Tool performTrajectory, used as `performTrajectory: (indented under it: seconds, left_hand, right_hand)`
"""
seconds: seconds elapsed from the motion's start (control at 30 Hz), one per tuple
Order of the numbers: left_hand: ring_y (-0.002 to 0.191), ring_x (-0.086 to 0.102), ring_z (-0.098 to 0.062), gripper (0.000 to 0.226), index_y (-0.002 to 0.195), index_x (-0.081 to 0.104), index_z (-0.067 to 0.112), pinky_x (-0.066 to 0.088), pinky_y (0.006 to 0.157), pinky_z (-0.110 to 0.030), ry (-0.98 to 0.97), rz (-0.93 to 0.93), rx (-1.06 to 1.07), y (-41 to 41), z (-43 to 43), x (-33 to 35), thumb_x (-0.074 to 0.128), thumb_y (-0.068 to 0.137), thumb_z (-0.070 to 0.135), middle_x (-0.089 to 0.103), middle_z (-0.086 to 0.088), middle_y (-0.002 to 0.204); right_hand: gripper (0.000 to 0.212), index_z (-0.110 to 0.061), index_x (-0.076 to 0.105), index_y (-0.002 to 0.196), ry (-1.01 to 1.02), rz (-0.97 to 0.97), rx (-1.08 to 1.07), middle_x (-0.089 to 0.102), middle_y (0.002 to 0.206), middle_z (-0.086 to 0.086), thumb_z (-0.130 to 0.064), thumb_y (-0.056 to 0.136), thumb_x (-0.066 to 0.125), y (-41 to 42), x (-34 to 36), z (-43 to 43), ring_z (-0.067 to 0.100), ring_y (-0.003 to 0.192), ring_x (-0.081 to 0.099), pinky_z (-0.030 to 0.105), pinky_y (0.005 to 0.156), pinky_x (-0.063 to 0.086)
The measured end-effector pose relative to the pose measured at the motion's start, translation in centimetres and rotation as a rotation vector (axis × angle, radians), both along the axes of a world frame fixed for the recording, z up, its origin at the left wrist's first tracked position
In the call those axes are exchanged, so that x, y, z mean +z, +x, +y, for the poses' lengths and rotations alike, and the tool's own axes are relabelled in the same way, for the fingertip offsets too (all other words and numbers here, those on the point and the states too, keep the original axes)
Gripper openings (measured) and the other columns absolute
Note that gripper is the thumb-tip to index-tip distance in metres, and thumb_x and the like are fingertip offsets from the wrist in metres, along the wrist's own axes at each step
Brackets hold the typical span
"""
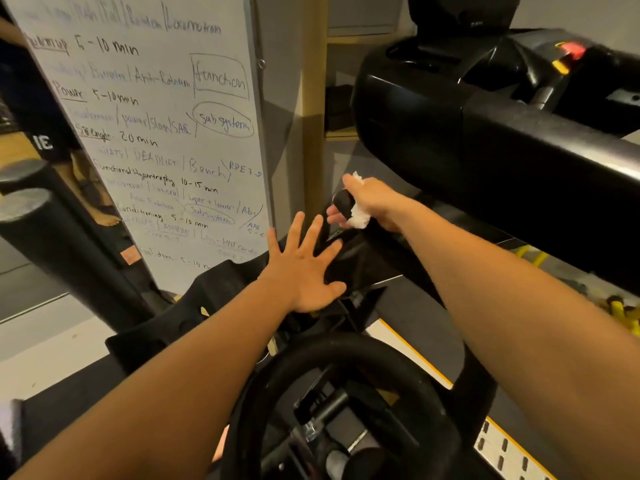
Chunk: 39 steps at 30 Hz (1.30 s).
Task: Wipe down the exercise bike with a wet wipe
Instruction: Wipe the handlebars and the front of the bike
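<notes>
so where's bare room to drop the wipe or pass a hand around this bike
Free: pale floor left, between the black cylinders and the bike frame; a pale patch beside the yellow line. Crowded: the handlebar end, where the right hand grips the wet wipe, left hand spread beside it, whiteboard behind.
</notes>
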State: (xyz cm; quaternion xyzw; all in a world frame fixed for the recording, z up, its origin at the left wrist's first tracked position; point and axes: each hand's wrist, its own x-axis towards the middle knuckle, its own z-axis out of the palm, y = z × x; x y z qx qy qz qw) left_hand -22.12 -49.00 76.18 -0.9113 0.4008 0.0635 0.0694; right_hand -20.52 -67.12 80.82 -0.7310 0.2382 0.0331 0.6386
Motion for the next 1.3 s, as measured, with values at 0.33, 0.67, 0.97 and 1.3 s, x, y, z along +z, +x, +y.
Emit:
performTrajectory:
  seconds: [0.33,0.67,0.97,1.3]
  left_hand:
    - [0.140,-0.039,-0.036,0.081,0.156,-0.005,0.038,-0.014,0.110,-0.069,0.002,-0.035,0.013,0.0,-0.4,-0.4,0.028,0.091,0.073,-0.029,-0.008,0.161]
    - [0.142,-0.036,-0.035,0.079,0.157,0.003,0.036,-0.013,0.111,-0.068,-0.028,-0.033,0.008,-0.1,-0.2,-0.1,0.032,0.092,0.070,-0.027,-0.008,0.162]
    - [0.141,-0.037,-0.037,0.082,0.157,-0.004,0.034,-0.013,0.111,-0.070,-0.023,-0.046,0.009,0.1,-0.3,-0.4,0.029,0.091,0.072,-0.026,-0.010,0.162]
    - [0.142,-0.036,-0.037,0.081,0.158,0.007,0.030,-0.011,0.111,-0.072,-0.045,-0.033,0.007,0.1,-0.4,-0.7,0.033,0.090,0.067,-0.022,-0.011,0.162]
  right_hand:
    - [0.027,0.004,0.065,0.107,-0.523,0.348,0.164,0.073,0.099,0.016,-0.017,0.101,0.050,-13.0,-2.8,-6.2,0.028,0.093,0.070,0.038,0.093,0.052]
    - [0.055,-0.014,0.031,0.144,-1.105,-0.060,0.066,0.057,0.131,0.012,-0.048,0.101,0.036,-2.1,-2.3,2.7,0.031,0.114,0.057,0.042,0.087,0.047]
    - [0.050,-0.010,0.041,0.130,-1.320,0.288,0.193,0.061,0.113,0.011,-0.042,0.094,0.056,-11.3,-3.3,0.0,0.029,0.096,0.062,0.038,0.073,0.049]
    - [0.080,-0.023,-0.004,0.155,-1.430,-0.025,0.205,0.020,0.157,0.014,-0.025,0.097,0.052,-0.8,-2.4,4.1,0.039,0.138,0.034,0.050,0.099,0.046]
